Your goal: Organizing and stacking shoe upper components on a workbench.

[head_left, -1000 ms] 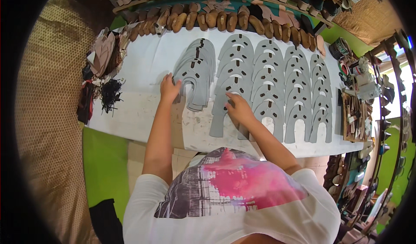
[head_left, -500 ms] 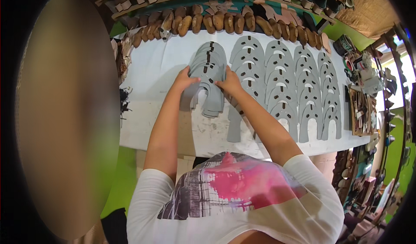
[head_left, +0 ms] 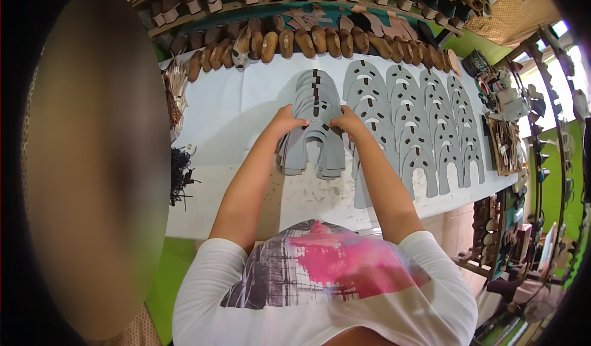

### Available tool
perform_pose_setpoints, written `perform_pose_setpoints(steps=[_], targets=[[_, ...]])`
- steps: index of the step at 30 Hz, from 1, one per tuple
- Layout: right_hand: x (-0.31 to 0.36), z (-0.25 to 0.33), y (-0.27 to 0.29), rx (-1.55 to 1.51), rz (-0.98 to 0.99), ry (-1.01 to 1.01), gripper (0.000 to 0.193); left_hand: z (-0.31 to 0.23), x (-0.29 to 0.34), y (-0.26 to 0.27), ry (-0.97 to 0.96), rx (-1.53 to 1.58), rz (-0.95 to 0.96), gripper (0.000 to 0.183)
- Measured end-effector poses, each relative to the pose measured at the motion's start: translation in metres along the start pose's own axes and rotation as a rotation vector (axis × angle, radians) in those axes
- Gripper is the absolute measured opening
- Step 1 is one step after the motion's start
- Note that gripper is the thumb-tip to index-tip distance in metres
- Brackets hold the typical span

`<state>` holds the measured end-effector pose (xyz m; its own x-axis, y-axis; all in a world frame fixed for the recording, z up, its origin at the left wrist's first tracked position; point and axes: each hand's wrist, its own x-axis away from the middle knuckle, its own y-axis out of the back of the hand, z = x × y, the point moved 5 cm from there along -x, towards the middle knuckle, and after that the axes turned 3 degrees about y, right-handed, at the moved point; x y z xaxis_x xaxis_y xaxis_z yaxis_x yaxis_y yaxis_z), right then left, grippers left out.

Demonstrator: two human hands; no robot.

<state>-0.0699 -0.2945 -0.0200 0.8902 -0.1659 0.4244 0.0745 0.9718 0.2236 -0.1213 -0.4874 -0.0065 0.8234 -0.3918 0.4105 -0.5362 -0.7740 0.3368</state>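
A stack of grey, U-shaped shoe upper pieces [head_left: 315,129] with dark patches sits on the white table, its layers fanned slightly toward the far side. On its left edge is my left hand [head_left: 289,122], closed with the thumb on top and the other fingers hidden beside or under the pieces. My right hand [head_left: 349,123] grips the right edge in the same way. Just right of this stack, partly behind my right forearm, begins a row of similar overlapping grey pieces [head_left: 371,121]. More such rows [head_left: 418,155] lie farther right.
Wooden shoe lasts [head_left: 301,41] line the far side of the white table [head_left: 221,112]. Dark scraps [head_left: 180,171] are heaped at its left edge. A box of scraps [head_left: 505,146] and a dark can [head_left: 475,63] stand at the right. Racks of shoes [head_left: 535,186] rise beyond.
The stack's two legs, earlier bunched and skewed, now lie spread and more even, with the arch opening plainly visible. Both hands remain on its sides. The whole view has shifted slightly.
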Motion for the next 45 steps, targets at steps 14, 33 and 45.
perform_pose_setpoints(steps=[14,33,45], targets=[[0.033,0.095,-0.093,-0.122,0.213,0.125,0.081,0.007,0.068,0.107,-0.138,0.259,-0.082,0.073],[0.070,0.064,-0.180,0.667,-0.123,0.535,0.042,0.079,0.138,0.136,0.010,-0.669,-0.737,0.041],[0.075,0.063,-0.187,0.547,-0.203,0.646,0.034,0.071,0.144,0.133,0.072,-0.637,-0.829,0.029]])
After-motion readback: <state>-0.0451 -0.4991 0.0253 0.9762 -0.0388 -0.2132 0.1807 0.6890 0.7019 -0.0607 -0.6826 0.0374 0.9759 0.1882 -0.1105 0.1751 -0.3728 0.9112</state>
